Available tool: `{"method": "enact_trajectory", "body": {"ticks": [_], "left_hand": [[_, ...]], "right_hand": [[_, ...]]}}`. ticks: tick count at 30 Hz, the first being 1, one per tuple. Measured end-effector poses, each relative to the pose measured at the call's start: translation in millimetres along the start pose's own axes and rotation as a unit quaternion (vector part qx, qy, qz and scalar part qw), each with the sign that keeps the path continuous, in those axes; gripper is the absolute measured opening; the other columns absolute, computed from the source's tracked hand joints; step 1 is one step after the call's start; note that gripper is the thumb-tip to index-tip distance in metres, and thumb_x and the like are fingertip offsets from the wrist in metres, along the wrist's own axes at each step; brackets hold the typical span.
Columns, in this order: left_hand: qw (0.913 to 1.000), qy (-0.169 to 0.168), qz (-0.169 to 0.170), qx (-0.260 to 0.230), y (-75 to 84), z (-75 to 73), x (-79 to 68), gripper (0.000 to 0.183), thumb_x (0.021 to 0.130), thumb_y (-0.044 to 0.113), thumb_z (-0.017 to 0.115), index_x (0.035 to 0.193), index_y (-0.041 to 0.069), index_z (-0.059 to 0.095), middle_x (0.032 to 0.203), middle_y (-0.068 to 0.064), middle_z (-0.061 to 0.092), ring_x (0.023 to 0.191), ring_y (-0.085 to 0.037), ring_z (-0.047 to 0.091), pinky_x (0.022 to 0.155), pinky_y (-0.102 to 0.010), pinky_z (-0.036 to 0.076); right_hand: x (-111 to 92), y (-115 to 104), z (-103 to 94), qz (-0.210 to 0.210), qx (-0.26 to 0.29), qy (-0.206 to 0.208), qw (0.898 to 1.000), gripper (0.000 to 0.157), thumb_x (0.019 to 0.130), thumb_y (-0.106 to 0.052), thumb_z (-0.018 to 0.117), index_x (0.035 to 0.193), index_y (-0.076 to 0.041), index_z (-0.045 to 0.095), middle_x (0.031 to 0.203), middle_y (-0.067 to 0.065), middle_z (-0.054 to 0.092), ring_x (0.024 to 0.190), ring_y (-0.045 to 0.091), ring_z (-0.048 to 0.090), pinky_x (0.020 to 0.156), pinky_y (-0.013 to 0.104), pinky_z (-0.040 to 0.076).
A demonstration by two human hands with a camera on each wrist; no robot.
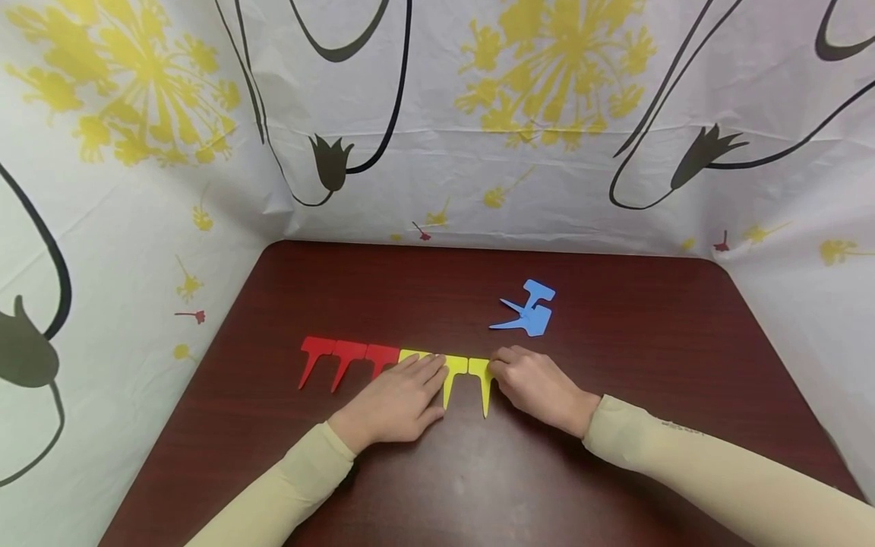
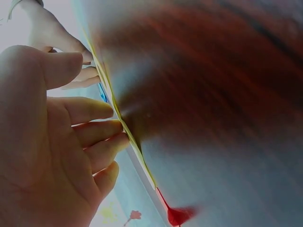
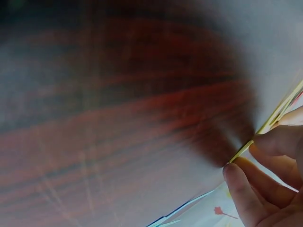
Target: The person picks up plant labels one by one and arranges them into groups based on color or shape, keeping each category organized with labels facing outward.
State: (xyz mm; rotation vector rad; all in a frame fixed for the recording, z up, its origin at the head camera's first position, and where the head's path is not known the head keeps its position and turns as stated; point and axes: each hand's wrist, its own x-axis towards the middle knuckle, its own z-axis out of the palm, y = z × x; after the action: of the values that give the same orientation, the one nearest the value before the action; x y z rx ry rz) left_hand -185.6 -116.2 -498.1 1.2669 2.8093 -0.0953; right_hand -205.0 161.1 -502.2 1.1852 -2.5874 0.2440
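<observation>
T-shaped plant labels lie side by side in a row, red ones at the left and yellow ones to their right. My left hand rests with extended fingers on the yellow labels, partly covering the first one and the last red one. In the left wrist view its fingertips touch the thin yellow edge. At the row's right end, my right hand has curled fingers and pinches the last yellow label by its outer side. The right wrist view shows the fingers on that label's edge.
Two blue plant labels overlap behind the right hand on the dark reddish-brown table. A white patterned cloth hangs along the table's back and sides.
</observation>
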Motion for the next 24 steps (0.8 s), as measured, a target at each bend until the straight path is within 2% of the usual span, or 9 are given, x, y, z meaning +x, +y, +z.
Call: {"method": "enact_trajectory", "body": {"ticks": [6,11,19,24], "left_hand": [[1.0,0.006,0.001,-0.002,-1.0,-1.3,-1.0,0.067,0.104,0.051,0.043,0.155,0.007,0.04,0.16,-0.013,0.034,0.148,-0.026,0.03,0.121,-0.042,0.021],[0.9997,0.022,0.01,-0.005,0.1,-3.0,0.8,0.066,0.103,0.048,0.046,0.154,0.007,0.041,0.16,-0.013,0.034,0.148,-0.027,0.031,0.121,-0.042,0.02],[0.998,0.042,0.046,-0.008,10.8,-6.1,15.7,0.063,0.103,0.045,0.047,0.154,0.008,0.042,0.16,-0.013,0.035,0.148,-0.026,0.032,0.121,-0.044,0.02],[0.9982,0.029,0.052,-0.004,17.2,-7.0,25.1,0.063,0.104,0.047,0.045,0.155,0.01,0.041,0.161,-0.01,0.034,0.148,-0.024,0.03,0.121,-0.043,0.021]], "right_hand": [[3,6,-3.0,0.006,-0.001,0.012,1.0,0.018,0.083,-0.009,0.078,0.101,-0.009,0.074,0.101,0.003,0.066,0.089,0.017,0.063,0.069,0.032,0.059],[11,23,-6.1,0.028,-0.003,0.02,0.999,0.024,0.081,-0.012,0.082,0.105,-0.01,0.076,0.099,0.003,0.067,0.089,0.018,0.064,0.064,0.032,0.059],[34,58,-1.9,0.044,-0.044,0.019,0.998,0.018,0.086,-0.008,0.075,0.104,-0.005,0.075,0.093,0.007,0.064,0.079,0.023,0.058,0.057,0.035,0.056],[44,70,3.4,0.03,-0.07,-0.001,0.997,0.015,0.086,-0.009,0.076,0.1,-0.005,0.075,0.093,0.009,0.065,0.081,0.025,0.058,0.061,0.036,0.057]]}}
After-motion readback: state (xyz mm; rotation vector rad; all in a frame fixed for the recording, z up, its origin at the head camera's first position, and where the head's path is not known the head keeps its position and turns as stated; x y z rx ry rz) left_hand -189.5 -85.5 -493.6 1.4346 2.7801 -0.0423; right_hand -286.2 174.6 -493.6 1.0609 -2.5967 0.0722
